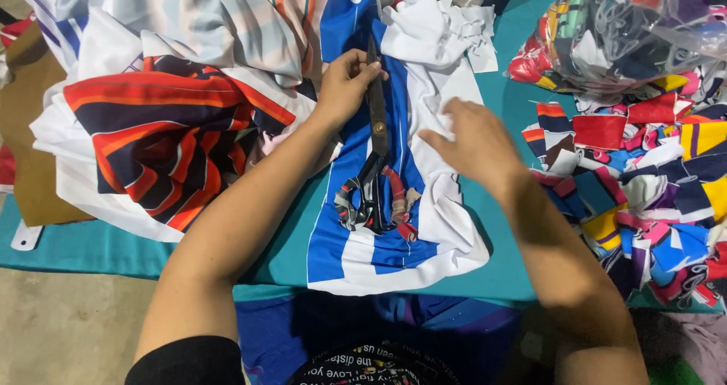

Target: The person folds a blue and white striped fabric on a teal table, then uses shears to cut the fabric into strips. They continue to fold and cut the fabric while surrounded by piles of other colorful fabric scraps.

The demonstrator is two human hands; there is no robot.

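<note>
A broad teal-covered work table (522, 275) fills the room in front of the person, most of it buried in cloth. At the far left lies a big heap of folded printed fabric (166, 139), navy with red and orange stripes on white. On the right spreads a loose pile of small multicoloured fabric offcuts (651, 196), too many to count, with one clear plastic bag of scraps (628, 29) behind it.

In the middle, hanging over the near table edge, lies one blue-and-white striped fabric panel (394, 226). On it rests a single pair of large dark metal shears (376, 150), blades shut and pointing away, handles wrapped in cloth strips toward the person.

The left hand (344, 86) has its fingers curled around the blade end of the shears, gripping them. The right hand (469, 139) is empty, fingers spread loosely and pressing on the white part of the panel. It looks like the cloth is being smoothed and the shears shifted; a cut would call for a grip on the handles first.
</note>
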